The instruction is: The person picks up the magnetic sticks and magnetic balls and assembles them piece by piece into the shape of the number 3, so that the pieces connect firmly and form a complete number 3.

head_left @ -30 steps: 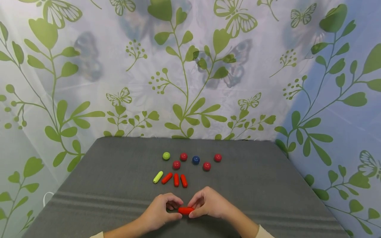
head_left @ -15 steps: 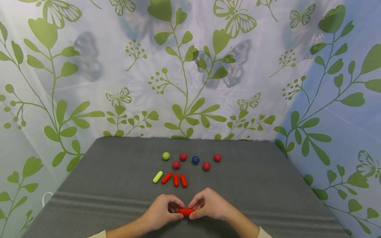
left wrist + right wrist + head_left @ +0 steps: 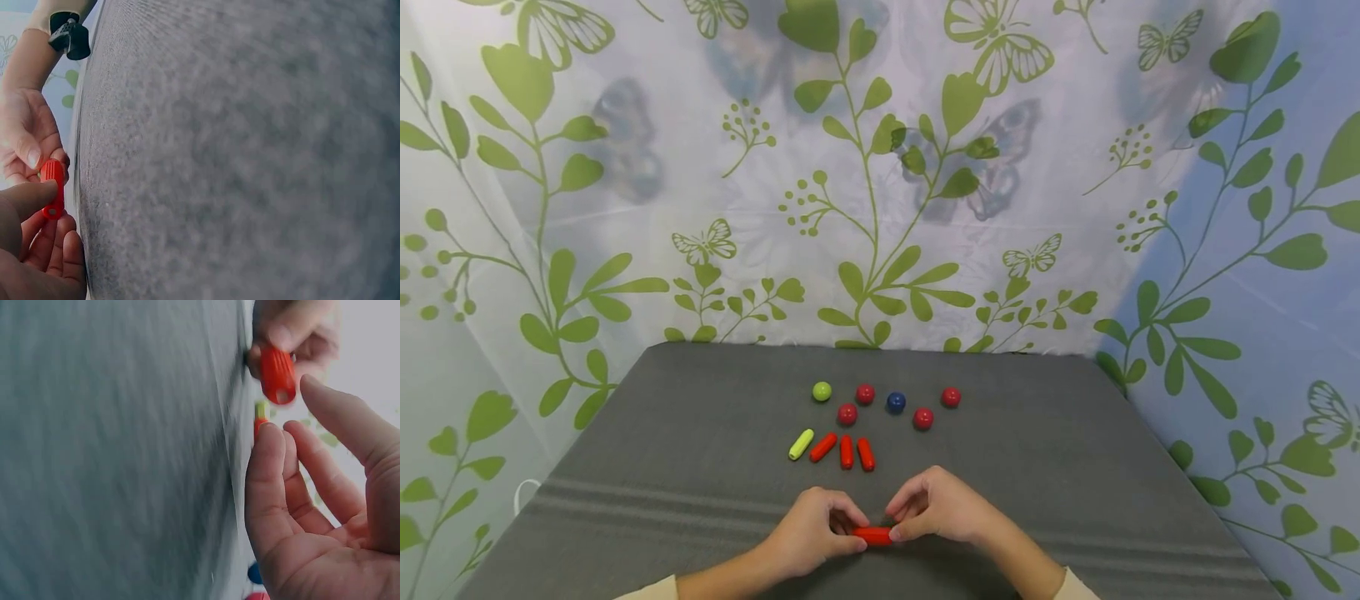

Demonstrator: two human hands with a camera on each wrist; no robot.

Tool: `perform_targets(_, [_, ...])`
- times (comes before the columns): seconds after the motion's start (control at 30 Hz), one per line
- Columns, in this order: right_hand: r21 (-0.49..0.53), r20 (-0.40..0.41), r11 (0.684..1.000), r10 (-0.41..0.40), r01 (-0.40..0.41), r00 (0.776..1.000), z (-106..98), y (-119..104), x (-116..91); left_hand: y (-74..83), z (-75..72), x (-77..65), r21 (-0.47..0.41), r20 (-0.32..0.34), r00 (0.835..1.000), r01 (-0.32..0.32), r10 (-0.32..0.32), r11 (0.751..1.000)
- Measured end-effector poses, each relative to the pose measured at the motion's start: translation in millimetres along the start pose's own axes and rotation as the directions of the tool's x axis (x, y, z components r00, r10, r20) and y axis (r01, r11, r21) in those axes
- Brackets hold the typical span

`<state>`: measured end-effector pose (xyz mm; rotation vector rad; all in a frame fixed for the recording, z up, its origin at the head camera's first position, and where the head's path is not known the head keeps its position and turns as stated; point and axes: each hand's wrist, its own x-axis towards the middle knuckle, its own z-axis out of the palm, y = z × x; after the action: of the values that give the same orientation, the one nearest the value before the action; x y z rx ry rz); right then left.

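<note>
In the head view, a long red bead (image 3: 874,536) lies sideways between both hands, near the table's front. My left hand (image 3: 811,533) pinches its left end between thumb and fingers. My right hand (image 3: 942,510) is at the other end, thumb tip close to the bead and fingers spread from the thumb. From the right wrist, the right hand (image 3: 312,506) shows a gap between thumb and fingers, and the bead (image 3: 277,375), with a hole in its end, sits beyond in the left hand's grip. Grooves run along the bead (image 3: 54,169) in the left wrist view.
Ahead on the grey table (image 3: 1037,467) lie several more long red beads (image 3: 847,452) beside a yellow-green one (image 3: 801,444). Behind them are several red balls (image 3: 923,418), a blue ball (image 3: 896,402) and a green ball (image 3: 822,391). A patterned curtain (image 3: 760,208) hangs behind.
Half a second ago both hands held the red bead by its ends. My right hand has since loosened and shifted right, while the left hand keeps its pinch.
</note>
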<state>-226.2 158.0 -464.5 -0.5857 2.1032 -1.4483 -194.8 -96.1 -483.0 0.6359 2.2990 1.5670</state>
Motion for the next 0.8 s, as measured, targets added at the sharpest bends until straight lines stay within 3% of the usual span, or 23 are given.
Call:
perform_targets(0.27, [-0.098, -0.13, 0.995, -0.034, 0.021, 0.991, -40.3, 14.8, 4.6, 0.2, 7.6, 2.2, 0.022, 0.002, 0.999, -0.05, 0.05, 0.998])
perform_targets(0.5, [-0.191, -0.255, 0.981, -0.061, 0.011, 0.965, -73.5, 22.2, 10.4, 2.5, 7.4, 6.0, 0.026, 0.009, 1.0, -0.03, 0.03, 0.999])
perform_targets(0.63, [-0.224, -0.364, 0.975, -0.085, 0.002, 0.928, -93.0, 26.3, 15.2, 3.5, 7.5, 6.8, 0.027, 0.019, 1.0, -0.019, 0.018, 0.999])
perform_targets(0.8, [-0.211, -0.517, 0.977, -0.083, -0.032, 0.852, -116.0, 34.1, 25.1, 2.7, 9.0, 6.0, 0.006, 0.034, 0.999, -0.001, 0.0, 1.0])
